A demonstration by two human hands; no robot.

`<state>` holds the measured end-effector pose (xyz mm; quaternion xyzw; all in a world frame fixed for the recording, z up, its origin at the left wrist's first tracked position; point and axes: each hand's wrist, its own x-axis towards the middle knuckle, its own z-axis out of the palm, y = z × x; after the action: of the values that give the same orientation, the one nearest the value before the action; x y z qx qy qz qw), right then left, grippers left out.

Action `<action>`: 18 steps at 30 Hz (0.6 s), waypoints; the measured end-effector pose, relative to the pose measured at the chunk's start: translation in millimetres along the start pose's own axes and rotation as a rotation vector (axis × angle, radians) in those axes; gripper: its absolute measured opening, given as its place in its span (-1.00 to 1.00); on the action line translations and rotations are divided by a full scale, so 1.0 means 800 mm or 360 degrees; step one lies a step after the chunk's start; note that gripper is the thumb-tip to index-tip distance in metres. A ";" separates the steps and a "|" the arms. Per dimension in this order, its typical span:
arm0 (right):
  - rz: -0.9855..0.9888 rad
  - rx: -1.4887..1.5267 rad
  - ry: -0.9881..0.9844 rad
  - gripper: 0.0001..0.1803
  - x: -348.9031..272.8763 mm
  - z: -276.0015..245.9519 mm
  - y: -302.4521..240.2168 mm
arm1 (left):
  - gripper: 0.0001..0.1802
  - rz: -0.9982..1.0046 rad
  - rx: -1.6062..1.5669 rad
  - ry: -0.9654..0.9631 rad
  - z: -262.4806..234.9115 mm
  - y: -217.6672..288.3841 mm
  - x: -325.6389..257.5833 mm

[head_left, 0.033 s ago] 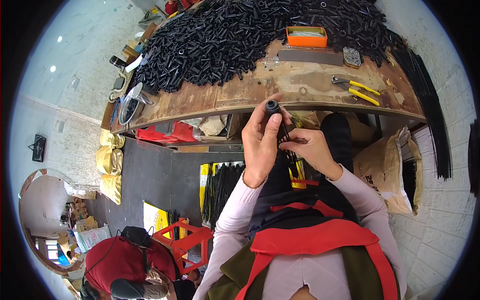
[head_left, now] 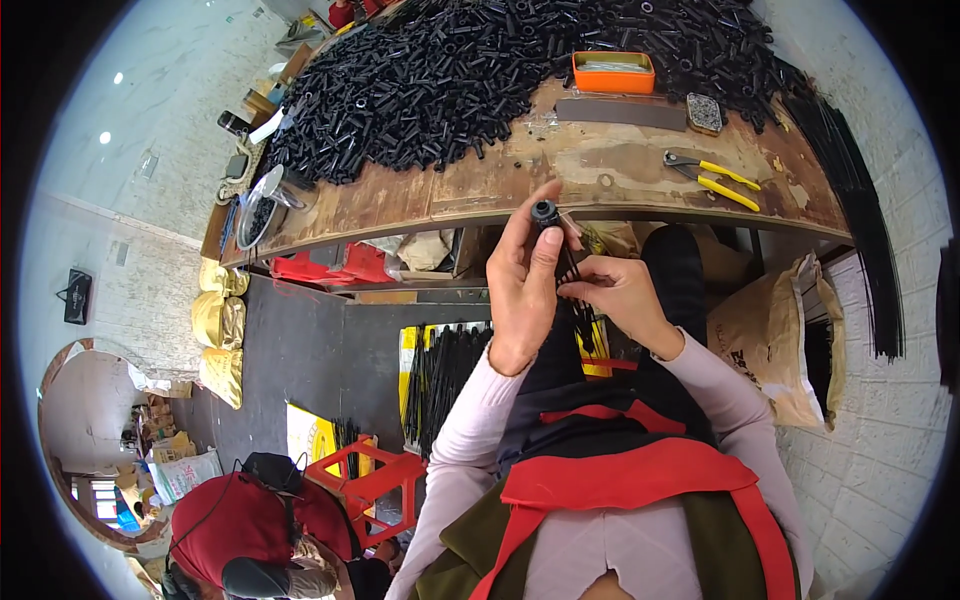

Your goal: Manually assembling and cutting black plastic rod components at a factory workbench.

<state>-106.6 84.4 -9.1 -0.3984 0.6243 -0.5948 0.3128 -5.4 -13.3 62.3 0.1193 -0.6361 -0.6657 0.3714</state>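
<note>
A short black tubular fitting (head_left: 545,212) with a round open end stands upright in my left hand (head_left: 525,285), gripped between thumb and fingers. Thin black rods (head_left: 586,328) hang below the fitting, over my lap. Close to the right, the thumb and fingers of my right hand (head_left: 630,300) pinch together on these rods. Both hands are just off the near edge of the wooden workbench (head_left: 480,190). My fingers hide where the rods meet the fitting.
A large heap of black tubular parts (head_left: 430,90) covers the bench's far side. Yellow-handled pliers (head_left: 715,180), an orange box (head_left: 613,73) and a small clear container (head_left: 704,114) lie nearer. A paper sack (head_left: 765,345) stands at right. A person in red (head_left: 235,535) bends at lower left.
My left hand has shifted very slightly right, and its raised fingertip has moved. My right hand keeps its pinch in nearly the same place.
</note>
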 end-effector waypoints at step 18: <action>-0.0475 -0.1916 0.0573 -0.63 0.048 -0.257 0.018 | -0.70 -0.0115 0.0106 -0.0042 0.020 -0.110 0.073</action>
<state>-305.0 152.2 -0.1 -0.4807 0.8292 -0.2352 -0.1611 -86.4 -46.0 1.3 0.1458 -0.6580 -0.6588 0.3345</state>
